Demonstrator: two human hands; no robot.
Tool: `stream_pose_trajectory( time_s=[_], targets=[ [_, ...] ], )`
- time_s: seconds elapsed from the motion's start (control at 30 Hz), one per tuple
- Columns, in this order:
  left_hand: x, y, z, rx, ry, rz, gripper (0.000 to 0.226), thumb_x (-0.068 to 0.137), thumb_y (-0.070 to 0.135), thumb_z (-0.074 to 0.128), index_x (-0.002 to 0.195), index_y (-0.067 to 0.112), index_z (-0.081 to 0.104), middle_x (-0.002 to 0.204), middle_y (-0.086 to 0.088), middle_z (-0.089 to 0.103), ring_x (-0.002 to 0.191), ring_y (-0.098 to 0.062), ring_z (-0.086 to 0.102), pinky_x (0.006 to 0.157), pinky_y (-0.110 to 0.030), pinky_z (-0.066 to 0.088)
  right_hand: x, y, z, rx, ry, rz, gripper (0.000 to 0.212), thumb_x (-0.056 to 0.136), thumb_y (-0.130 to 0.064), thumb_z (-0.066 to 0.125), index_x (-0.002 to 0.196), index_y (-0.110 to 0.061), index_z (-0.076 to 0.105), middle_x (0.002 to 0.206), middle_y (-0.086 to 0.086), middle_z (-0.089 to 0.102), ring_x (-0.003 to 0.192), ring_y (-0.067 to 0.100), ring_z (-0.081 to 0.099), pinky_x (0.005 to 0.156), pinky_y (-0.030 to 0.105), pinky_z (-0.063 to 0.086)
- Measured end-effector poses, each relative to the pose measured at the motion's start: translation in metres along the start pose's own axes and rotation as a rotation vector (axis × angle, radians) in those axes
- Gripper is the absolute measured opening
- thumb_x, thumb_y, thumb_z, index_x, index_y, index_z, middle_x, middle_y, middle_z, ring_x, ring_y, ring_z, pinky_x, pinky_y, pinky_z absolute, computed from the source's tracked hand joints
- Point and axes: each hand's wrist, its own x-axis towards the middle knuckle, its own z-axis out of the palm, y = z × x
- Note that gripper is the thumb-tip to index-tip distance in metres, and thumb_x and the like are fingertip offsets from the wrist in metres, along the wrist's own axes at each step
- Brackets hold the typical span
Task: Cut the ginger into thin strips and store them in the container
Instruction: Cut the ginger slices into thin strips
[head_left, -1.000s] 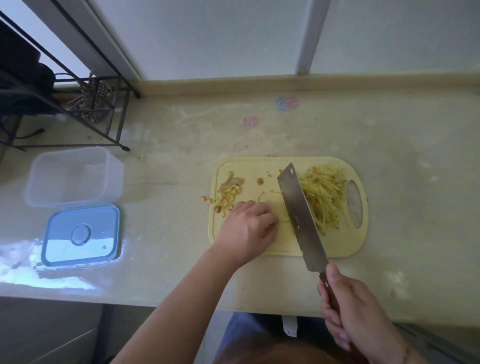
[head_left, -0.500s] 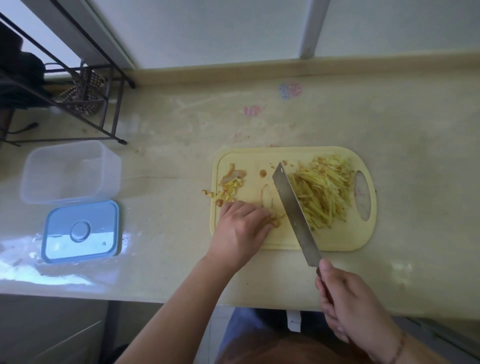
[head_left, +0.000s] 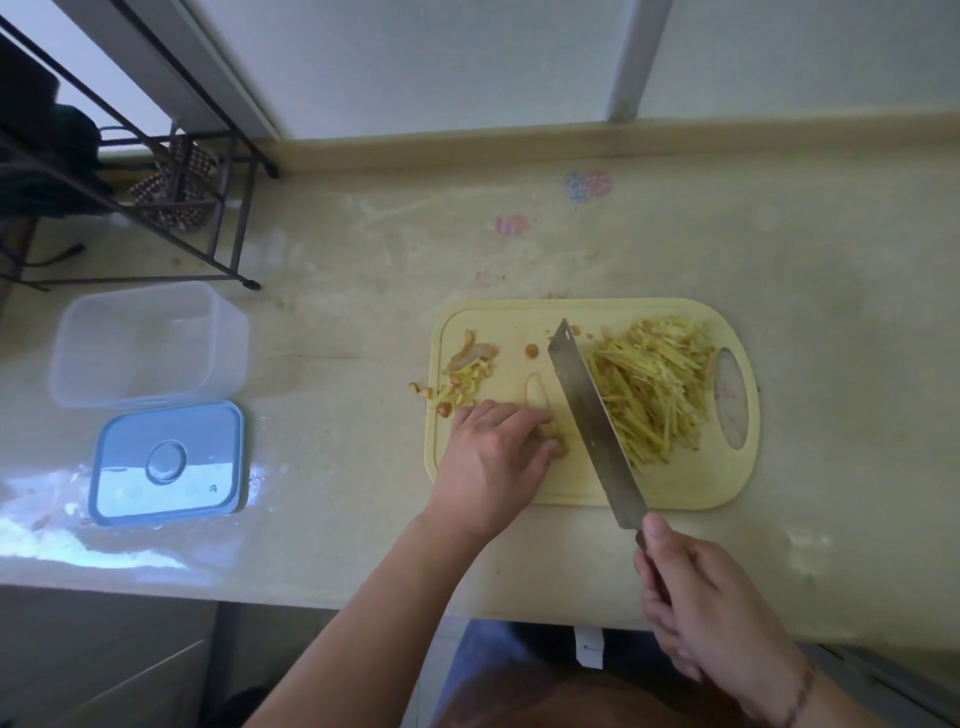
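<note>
A yellow cutting board (head_left: 675, 493) lies on the counter. A pile of thin ginger strips (head_left: 654, 389) covers its right half. Ginger peel scraps (head_left: 465, 371) sit at its left edge, and one pale ginger slice (head_left: 537, 395) lies just beyond my fingers. My left hand (head_left: 493, 457) holds a small ginger piece (head_left: 556, 444) down with curled fingers. My right hand (head_left: 711, 603) grips the handle of a cleaver (head_left: 597, 426), whose blade lies between the ginger piece and the strips. The clear container (head_left: 145, 348) stands open at far left, with its blue lid (head_left: 166, 462) in front of it.
A black metal rack (head_left: 171, 171) stands at the back left corner. The counter's front edge runs just below the lid and the board. A wall ledge borders the counter at the back.
The cleaver has stayed between the ginger piece and the strips, shifting slightly. A pale slice now lies exposed beyond my left fingers. The camera view has shifted a little.
</note>
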Motion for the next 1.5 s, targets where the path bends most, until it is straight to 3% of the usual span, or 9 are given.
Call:
stream_pose_trajectory(
  time_s=[0.17,0.57,0.73,0.9,1.0,1.1,1.2,1.33,1.5],
  targets=[
    [0.003,0.002,0.001,0.109,-0.079,0.053,0.028,0.087,0.035,0.062,0.106,0.019,0.074,0.09,0.002,0.065,0.08,-0.026,0.062,0.074,-0.038,0.046,0.002,-0.001,-0.002,0.008,-0.004,0.024,0.058,0.081,-0.066,0.04,0.067,-0.01,0.04,0.054,0.009,0.028,0.038,0.016,0.024,0.041,0.027,0.022],
    [0.019,-0.004,-0.004,0.215,-0.045,0.241,0.021,0.088,0.017,0.052,0.077,0.009,0.068,0.06,-0.001,0.054,0.053,-0.024,0.054,0.058,-0.034,0.049,0.001,0.0,-0.005,0.007,-0.002,0.029,0.06,0.08,-0.068,0.04,0.066,-0.01,0.039,0.054,0.009,0.027,0.039,0.017,0.024,0.042,0.027,0.022],
    [0.022,-0.028,-0.034,0.047,0.155,0.062,0.012,0.092,0.008,0.062,0.095,0.003,0.072,0.075,-0.004,0.069,0.063,-0.017,0.059,0.068,-0.03,0.05,0.0,0.002,-0.008,-0.001,-0.007,0.029,0.061,0.08,-0.069,0.039,0.07,-0.009,0.041,0.054,0.008,0.029,0.039,0.017,0.025,0.041,0.026,0.024],
    [0.022,-0.053,-0.043,0.184,0.04,-0.005,0.038,0.101,0.024,0.041,0.126,0.012,0.068,0.08,0.003,0.062,0.074,-0.024,0.054,0.072,-0.039,0.044,-0.001,0.003,-0.006,0.01,-0.011,0.029,0.059,0.081,-0.067,0.039,0.069,-0.01,0.04,0.054,0.007,0.027,0.038,0.016,0.024,0.041,0.026,0.022],
    [0.022,-0.052,-0.044,0.302,0.097,0.02,0.036,0.1,0.027,0.047,0.129,0.021,0.068,0.083,0.004,0.059,0.077,-0.024,0.049,0.071,-0.039,0.042,-0.002,0.004,-0.008,0.0,-0.015,0.015,0.058,0.083,-0.066,0.038,0.068,-0.01,0.04,0.056,0.009,0.028,0.038,0.016,0.025,0.041,0.027,0.022],
    [0.018,-0.041,-0.036,0.44,0.205,0.02,0.031,0.092,0.022,0.065,0.122,0.019,0.071,0.099,-0.003,0.065,0.088,-0.03,0.054,0.073,-0.039,0.041,-0.003,0.005,-0.009,-0.036,-0.015,0.012,0.06,0.083,-0.066,0.037,0.069,-0.008,0.042,0.057,0.012,0.03,0.038,0.016,0.027,0.04,0.027,0.025],
    [0.015,-0.021,-0.02,0.35,0.2,0.072,0.024,0.09,0.023,0.066,0.111,0.015,0.074,0.104,-0.006,0.067,0.094,-0.033,0.056,0.075,-0.04,0.043,-0.004,0.007,-0.009,-0.038,-0.014,0.002,0.061,0.081,-0.068,0.038,0.069,-0.008,0.042,0.056,0.011,0.031,0.038,0.016,0.027,0.04,0.027,0.025],
    [0.009,0.003,0.007,0.264,0.001,0.302,0.022,0.092,0.028,0.058,0.098,0.016,0.075,0.094,-0.001,0.066,0.086,-0.028,0.057,0.072,-0.038,0.044,-0.004,0.008,-0.008,-0.021,-0.009,0.019,0.061,0.082,-0.068,0.039,0.069,-0.008,0.043,0.054,0.009,0.031,0.039,0.018,0.028,0.041,0.027,0.025],
    [0.006,0.005,0.021,0.208,0.005,0.246,0.005,0.082,0.009,0.075,0.084,0.014,0.074,0.081,-0.001,0.063,0.071,-0.026,0.056,0.064,-0.034,0.044,-0.005,0.007,-0.007,-0.019,-0.006,0.018,0.059,0.082,-0.066,0.039,0.069,-0.009,0.042,0.053,0.009,0.029,0.038,0.017,0.026,0.041,0.027,0.024]
  ],
)
